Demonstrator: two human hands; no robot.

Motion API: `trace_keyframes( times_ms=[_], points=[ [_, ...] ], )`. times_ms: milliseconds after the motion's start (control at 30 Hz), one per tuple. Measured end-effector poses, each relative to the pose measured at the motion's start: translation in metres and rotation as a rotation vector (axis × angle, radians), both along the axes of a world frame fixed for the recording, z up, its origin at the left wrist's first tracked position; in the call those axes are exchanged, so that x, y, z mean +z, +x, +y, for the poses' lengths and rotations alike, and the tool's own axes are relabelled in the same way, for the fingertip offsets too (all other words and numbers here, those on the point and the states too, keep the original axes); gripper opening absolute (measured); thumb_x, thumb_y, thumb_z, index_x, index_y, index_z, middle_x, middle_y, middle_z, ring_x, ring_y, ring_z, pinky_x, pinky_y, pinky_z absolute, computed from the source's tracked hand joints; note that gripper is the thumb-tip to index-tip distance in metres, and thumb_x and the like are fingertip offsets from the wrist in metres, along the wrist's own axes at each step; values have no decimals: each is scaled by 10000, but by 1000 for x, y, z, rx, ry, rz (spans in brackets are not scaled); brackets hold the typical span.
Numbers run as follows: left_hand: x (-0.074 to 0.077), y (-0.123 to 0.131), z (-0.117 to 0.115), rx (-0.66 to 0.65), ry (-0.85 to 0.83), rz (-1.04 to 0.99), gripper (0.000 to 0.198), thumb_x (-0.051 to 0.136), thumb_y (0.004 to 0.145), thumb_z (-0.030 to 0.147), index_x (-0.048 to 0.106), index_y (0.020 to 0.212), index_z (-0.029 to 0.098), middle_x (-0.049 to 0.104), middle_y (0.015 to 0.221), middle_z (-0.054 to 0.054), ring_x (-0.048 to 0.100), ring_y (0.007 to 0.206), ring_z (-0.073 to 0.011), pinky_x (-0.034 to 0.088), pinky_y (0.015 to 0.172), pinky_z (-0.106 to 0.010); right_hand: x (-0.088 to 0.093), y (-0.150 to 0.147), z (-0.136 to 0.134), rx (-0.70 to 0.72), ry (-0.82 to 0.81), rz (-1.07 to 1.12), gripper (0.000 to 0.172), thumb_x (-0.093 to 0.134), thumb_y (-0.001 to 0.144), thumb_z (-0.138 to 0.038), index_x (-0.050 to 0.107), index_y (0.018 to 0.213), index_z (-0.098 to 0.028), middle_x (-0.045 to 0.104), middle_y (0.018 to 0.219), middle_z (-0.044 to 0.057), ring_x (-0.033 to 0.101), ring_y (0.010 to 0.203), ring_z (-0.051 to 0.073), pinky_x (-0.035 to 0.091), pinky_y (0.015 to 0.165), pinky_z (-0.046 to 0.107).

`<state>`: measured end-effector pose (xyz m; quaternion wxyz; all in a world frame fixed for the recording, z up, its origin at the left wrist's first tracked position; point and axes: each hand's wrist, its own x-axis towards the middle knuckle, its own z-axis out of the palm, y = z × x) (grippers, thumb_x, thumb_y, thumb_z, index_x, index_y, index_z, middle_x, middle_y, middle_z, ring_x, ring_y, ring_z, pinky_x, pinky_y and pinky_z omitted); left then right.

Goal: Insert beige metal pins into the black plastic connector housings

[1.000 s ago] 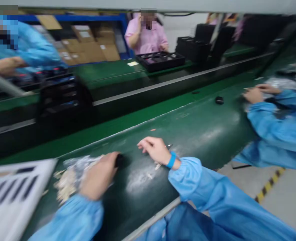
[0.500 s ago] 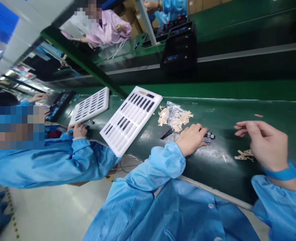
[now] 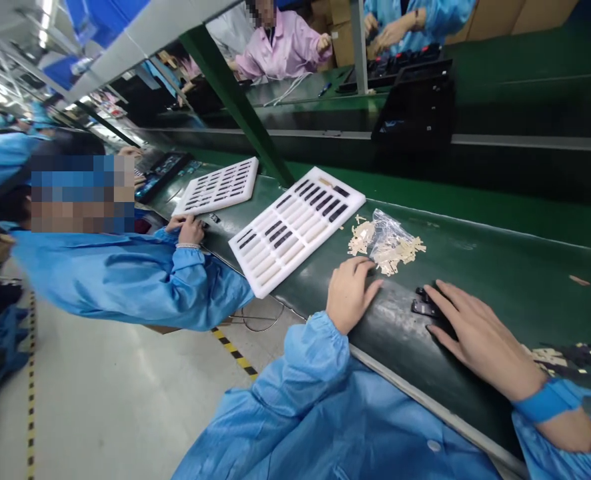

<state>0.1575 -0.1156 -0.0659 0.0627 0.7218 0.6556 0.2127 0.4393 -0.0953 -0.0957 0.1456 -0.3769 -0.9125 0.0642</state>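
From where I stood, the person's right hand [image 3: 480, 337], with a blue band at the wrist, lay low over the curved green belt [image 3: 500, 250], its long fingers [image 3: 448, 301] stretched out and open. Just off those fingertips sat a small cluster of dark parts [image 3: 423, 303], right on the belt. Shadow hid the exact contact, so I could not swear the fingers were touching them, though nothing looked pinched. The left hand [image 3: 353, 295] rested open on the belt's near curve, fingers loosely bent and holding nothing I could see. It lay just below a clear plastic bag [image 3: 388, 243] of small beige pieces, with more beige pieces spilled beside it.

The hands were well placed for such small parts: low, relaxed and close to the belt, with the wrists kept clear of the loose pieces. Working that near the surface seemed the safest way to avoid knocking anything across the belt.

Beyond the bag lay a white foam tray [image 3: 295, 230] with rows of dark strips in its slots, and a second foam tray [image 3: 218, 187] lay further along. A co-worker [image 3: 130, 273] in a blue gown worked at the belt beside the person, with both hands near that second tray. Across the line, a person in a pink smock [image 3: 283, 47] stood behind black crates [image 3: 415, 100].
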Motion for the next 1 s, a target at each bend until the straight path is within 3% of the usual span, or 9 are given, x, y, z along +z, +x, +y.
trace_keyframes(
  times_ms=[100,267,467,667,833,1000],
  points=[
    [-10,-16,-1,88,-79,72,540,598,1014,436,454,1461,169,594,1459,-151,581,1289,-314,504,1019,-458,-4,-1,5,22,18,-28,552,452,1050,-397,467,1552,-166,663,1358,189,664,1171,359,579,920,502],
    [-18,-19,-2,26,-149,92,345,542,1039,317,555,1364,202,672,1227,-99,624,1118,-271,532,982,-427,-3,-5,2,12,52,-72,492,471,1026,-291,481,1489,-123,684,1267,184,672,1085,337,582,875,471],
    [-17,-19,-2,-51,-155,62,287,624,989,274,633,1275,247,689,1193,-62,645,1094,-245,548,980,-390,-2,-13,2,2,39,-29,470,513,993,-264,520,1446,-136,695,1249,175,676,1068,336,588,865,472],
    [-7,-19,3,-86,-161,17,291,647,979,300,655,1264,242,707,1160,-58,683,1085,-236,569,962,-375,0,-20,7,20,-29,12,460,546,972,-225,548,1426,-156,696,1283,167,678,1121,333,590,941,492],
    [-4,-17,14,-118,-151,-108,311,626,998,298,648,1297,214,729,1168,-74,700,1106,-254,572,1000,-409,5,-39,11,129,-97,116,467,515,970,-139,589,1426,-208,697,1357,131,677,1227,283,591,1023,476],
    [-9,-7,18,-190,-140,-115,295,572,1035,322,648,1300,216,746,1239,-64,697,1162,-229,561,1054,-385,1,-57,11,198,21,182,469,470,1027,-154,597,1475,-209,642,1477,145,616,1368,298,530,1136,542]
  ],
)
